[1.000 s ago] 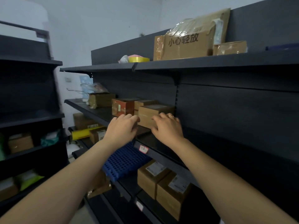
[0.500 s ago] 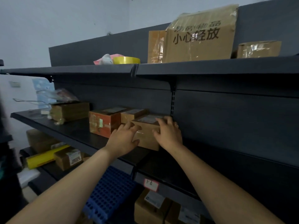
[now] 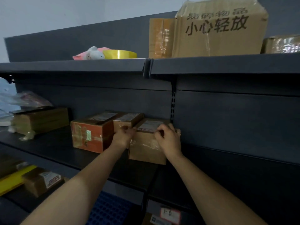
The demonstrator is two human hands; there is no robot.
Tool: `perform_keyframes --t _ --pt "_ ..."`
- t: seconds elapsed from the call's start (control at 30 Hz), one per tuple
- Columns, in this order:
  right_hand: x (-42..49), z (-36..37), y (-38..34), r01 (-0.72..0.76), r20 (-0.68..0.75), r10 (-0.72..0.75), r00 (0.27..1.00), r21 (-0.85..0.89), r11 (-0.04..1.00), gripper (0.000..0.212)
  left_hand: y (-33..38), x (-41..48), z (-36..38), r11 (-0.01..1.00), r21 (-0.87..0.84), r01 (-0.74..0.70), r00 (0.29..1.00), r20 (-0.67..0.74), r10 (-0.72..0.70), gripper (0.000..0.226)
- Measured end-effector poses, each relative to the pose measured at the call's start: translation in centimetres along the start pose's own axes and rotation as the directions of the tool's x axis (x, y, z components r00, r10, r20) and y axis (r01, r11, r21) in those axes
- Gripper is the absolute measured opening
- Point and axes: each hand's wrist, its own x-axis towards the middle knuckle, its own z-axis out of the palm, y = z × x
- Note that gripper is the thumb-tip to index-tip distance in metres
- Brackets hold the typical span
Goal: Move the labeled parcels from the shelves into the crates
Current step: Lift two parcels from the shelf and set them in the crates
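Both hands' fingers point(image 3: 159, 131) grip the parcel's point(image 3: 146, 147) top edge.

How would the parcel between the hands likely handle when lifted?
The parcel looks like rigid cardboard, so probably keeps its shape. Glossy taped front may be slippery; left hand and right hand on opposite sides should steady it.

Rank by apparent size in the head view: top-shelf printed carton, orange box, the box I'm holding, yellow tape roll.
1. printed carton
2. orange box and held box, too alike to rank
3. yellow tape roll
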Motion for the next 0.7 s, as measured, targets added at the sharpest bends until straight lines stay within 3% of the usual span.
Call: perform_keyframes --t 0.13,0.23,0.3,0.33,0.4,0.47,0.53,0.6,0.7 --pt "-0.1 1.1 -0.6 -0.116 -0.081 0.133 0.988 0.182 0.976 0.014 -1.0 0.5 0.3 0.981 -0.160 0.105 0.988 0.131 -0.085 0.044" --pt "-0.3 0.7 -1.2 -0.294 -0.043 0.352 0.935 0.464 0.836 0.051 -1.4 1.3 -0.1 0.988 -0.147 0.045 0.984 0.179 -0.018 0.026" --pt "-0.4 0.4 -1.5 -0.509 0.156 0.545 0.824 0.628 0.589 0.072 -1.7 1.5 -0.4 0.988 -0.153 -0.001 0.983 0.179 0.029 0.022" --pt "-0.5 0.2 -1.6 -0.605 0.299 0.575 0.762 0.645 0.467 0.071 -2.0 1.5 -0.3 0.988 -0.153 -0.029 0.983 0.174 0.055 0.027" --pt "-1.1 -0.4 -2.2 -0.708 0.471 0.551 0.689 0.600 0.372 0.060 -2.3 1.6 -0.3 0.989 -0.128 -0.077 0.983 0.158 0.098 0.036" --pt "-1.4 -0.7 -2.2 -0.727 0.498 0.555 0.667 0.598 0.337 0.049 -2.4 1.7 -0.6 0.983 -0.015 -0.183 0.973 0.138 0.184 0.038" --pt "-1.8 -0.8 -2.0 -0.738 0.489 0.587 0.645 0.600 0.311 0.045 -2.0 2.0 -1.0 0.916 0.251 -0.313 0.950 0.107 0.295 0.039" --pt "-1.9 -0.5 -1.8 -0.727 0.450 0.619 0.644 0.612 0.311 0.047 -1.9 2.9 -1.4 0.758 0.504 -0.415 0.895 0.077 0.439 0.044" --pt "-1.5 0.2 -1.9 -0.718 0.405 0.647 0.646 0.611 0.334 0.054 -2.0 5.1 -1.8 0.535 0.692 -0.485 0.794 0.092 0.600 0.049"
